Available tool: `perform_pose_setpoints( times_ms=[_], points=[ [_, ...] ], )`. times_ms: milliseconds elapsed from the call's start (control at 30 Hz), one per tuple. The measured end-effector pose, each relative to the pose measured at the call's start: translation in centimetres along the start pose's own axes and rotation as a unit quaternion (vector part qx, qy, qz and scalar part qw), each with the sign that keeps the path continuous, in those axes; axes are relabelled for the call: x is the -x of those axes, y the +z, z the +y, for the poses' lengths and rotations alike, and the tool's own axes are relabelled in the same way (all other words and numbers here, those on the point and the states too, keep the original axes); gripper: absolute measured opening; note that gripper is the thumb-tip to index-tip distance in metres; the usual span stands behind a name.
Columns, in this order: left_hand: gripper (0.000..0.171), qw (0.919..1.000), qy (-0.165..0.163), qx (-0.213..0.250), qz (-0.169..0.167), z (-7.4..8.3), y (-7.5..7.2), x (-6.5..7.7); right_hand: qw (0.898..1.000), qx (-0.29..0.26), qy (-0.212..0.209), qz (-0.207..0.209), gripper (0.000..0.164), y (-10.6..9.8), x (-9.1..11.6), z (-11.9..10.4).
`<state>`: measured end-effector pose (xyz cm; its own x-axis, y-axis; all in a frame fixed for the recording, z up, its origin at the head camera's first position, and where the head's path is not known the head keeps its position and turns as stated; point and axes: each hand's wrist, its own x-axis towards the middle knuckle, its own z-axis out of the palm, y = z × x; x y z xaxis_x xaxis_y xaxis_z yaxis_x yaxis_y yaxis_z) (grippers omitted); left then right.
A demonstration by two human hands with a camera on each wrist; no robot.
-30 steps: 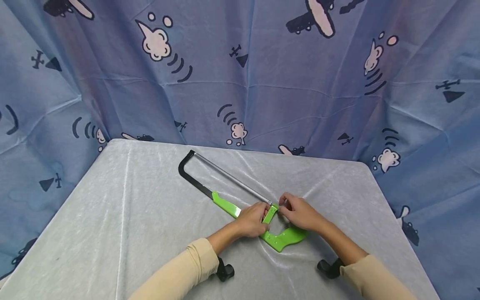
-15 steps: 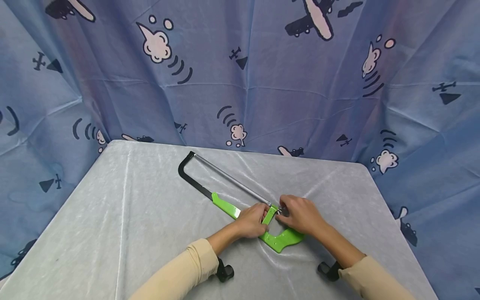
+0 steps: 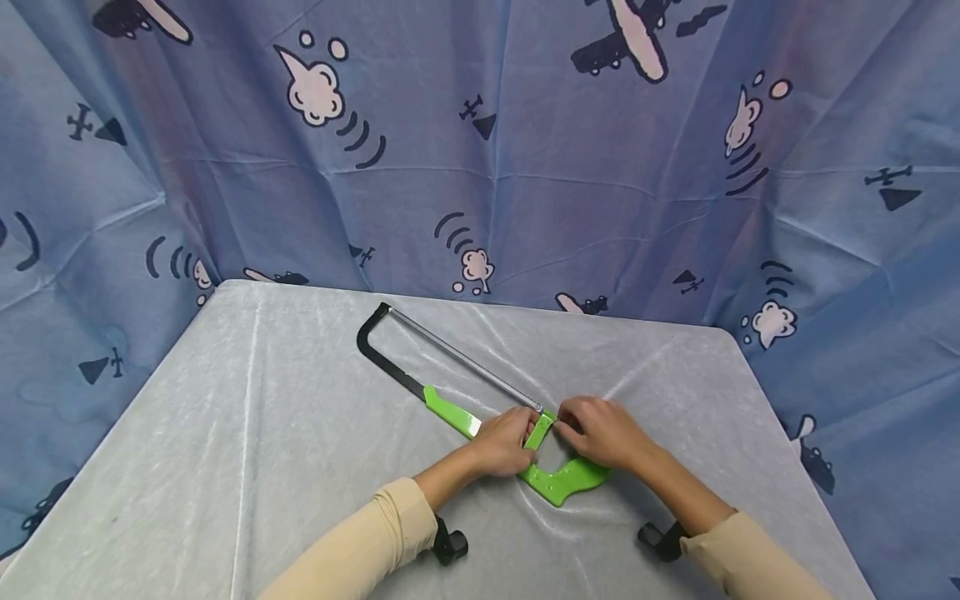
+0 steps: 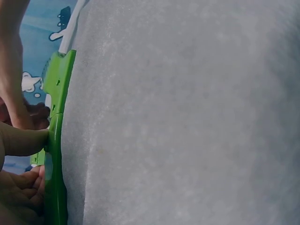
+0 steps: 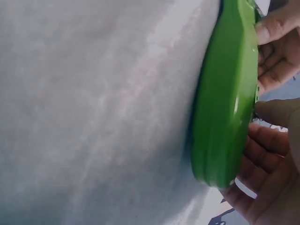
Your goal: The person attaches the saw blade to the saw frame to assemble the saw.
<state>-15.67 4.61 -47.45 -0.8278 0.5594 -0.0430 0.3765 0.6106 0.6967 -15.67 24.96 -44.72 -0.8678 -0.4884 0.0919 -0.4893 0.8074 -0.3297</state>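
Note:
A hacksaw (image 3: 452, 412) with a black and bright green frame lies across the table, its silvery blade bar (image 3: 465, 358) on the far side. My left hand (image 3: 501, 443) grips the green frame beside the handle opening; in the left wrist view its thumb (image 4: 26, 140) presses on the green edge. At the near end of the blade, my right hand (image 3: 606, 432) pinches the small metal wing nut, which the fingers mostly hide. The green handle (image 5: 222, 108) fills the middle of the right wrist view, with the right hand (image 5: 269, 159) close beside it.
A pale grey velvety cloth (image 3: 315, 500) covers the table. Behind it hangs a blue curtain (image 3: 420, 200) printed with planes and clouds. Black wrist devices (image 3: 450, 543) sit under both forearms near the beige sleeves.
The right fingers have closed in from beside the blade's end onto the wing nut, and their pose has shifted around it. The left hand and hacksaw stay nearly still.

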Motion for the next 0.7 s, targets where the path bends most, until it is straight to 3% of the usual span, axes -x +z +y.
perform_pose_setpoints(
  times_ms=[100, 200, 367, 567, 700],
  points=[
    [0.039, 1.0000, -0.002, 0.002, -0.002, 0.0, 0.1, 0.0, 0.998, -0.064, 0.008, -0.025, 0.008, -0.1, 0.0, 0.4],
    [0.040, 1.0000, -0.003, 0.000, -0.002, -0.1, 0.1, -0.1, 0.988, -0.145, 0.023, -0.057, 0.014, -0.3, -0.1, 0.8],
    [0.042, 1.0000, -0.004, -0.002, -0.005, -0.1, 0.2, -0.1, 0.957, -0.257, 0.072, -0.111, 0.025, -0.4, -0.5, 1.2],
    [0.044, 1.0000, -0.007, -0.002, -0.005, 0.0, 0.1, -0.1, 0.920, -0.337, 0.142, -0.145, 0.030, -0.3, -0.9, 0.8],
    [0.043, 1.0000, -0.006, -0.004, -0.004, 0.0, 0.2, 0.0, 0.908, -0.351, 0.165, -0.159, 0.030, -0.5, -1.1, 0.4]
  ],
)
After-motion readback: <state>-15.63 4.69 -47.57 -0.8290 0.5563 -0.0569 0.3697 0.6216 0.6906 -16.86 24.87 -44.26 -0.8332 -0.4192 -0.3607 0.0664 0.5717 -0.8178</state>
